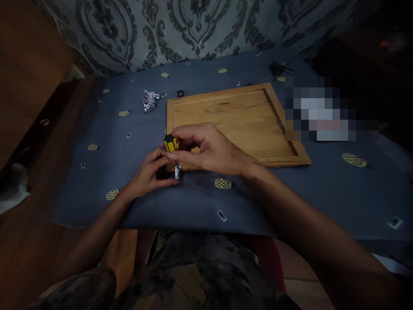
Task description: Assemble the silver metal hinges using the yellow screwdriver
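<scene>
My right hand point(206, 148) is closed around a screwdriver point(171, 143) with a yellow and black handle, held upright over the near left corner of a framed wooden cabinet door point(226, 116). Beneath the handle, a small silver metal hinge point(177, 171) sits at that corner's edge. The fingers and thumb of my left hand point(150, 174) close around this hinge from the left, partly covering it. The screwdriver's tip is hard to make out between the hands.
A blue patterned cloth point(155, 206) covers the table. Several silver hinges point(150, 101) lie in a pile beyond my left hand. A small black piece point(180, 93) rests behind the door, and a dark tool-like object point(280, 69) lies at the back right. A blurred patch covers the right side.
</scene>
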Action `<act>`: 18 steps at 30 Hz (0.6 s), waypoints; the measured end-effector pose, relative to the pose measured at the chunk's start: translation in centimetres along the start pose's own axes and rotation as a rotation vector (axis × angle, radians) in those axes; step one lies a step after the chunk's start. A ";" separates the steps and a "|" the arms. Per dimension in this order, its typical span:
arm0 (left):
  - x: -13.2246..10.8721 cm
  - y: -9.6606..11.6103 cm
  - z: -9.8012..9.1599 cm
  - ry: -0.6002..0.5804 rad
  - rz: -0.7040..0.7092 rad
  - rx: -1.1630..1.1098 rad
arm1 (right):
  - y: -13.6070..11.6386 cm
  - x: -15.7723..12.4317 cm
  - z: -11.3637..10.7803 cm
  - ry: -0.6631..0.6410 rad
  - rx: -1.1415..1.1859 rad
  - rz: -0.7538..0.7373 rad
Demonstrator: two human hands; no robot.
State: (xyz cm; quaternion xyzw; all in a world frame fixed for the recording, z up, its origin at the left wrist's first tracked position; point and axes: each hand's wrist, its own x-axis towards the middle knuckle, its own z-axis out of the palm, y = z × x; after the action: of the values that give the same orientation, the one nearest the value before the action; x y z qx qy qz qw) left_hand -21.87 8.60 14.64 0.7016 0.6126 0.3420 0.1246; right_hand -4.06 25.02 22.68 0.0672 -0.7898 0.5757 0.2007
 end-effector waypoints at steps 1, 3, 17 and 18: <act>0.0 -0.1 0.0 0.008 -0.001 -0.001 | 0.2 0.0 0.1 0.028 -0.021 -0.018; -0.1 -0.2 0.1 0.010 -0.007 0.003 | 0.6 0.1 0.5 0.116 -0.095 -0.059; 0.0 0.2 -0.1 -0.006 0.005 -0.011 | 1.2 0.1 1.3 0.441 -0.352 -0.213; 0.0 0.2 -0.1 -0.003 0.011 -0.008 | 1.4 0.1 1.4 0.437 -0.349 -0.207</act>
State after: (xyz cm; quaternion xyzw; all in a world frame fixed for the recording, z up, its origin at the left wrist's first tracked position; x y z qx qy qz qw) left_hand -21.77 8.54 14.81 0.7050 0.6071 0.3440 0.1266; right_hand -5.00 24.18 21.12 -0.0139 -0.8039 0.4083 0.4321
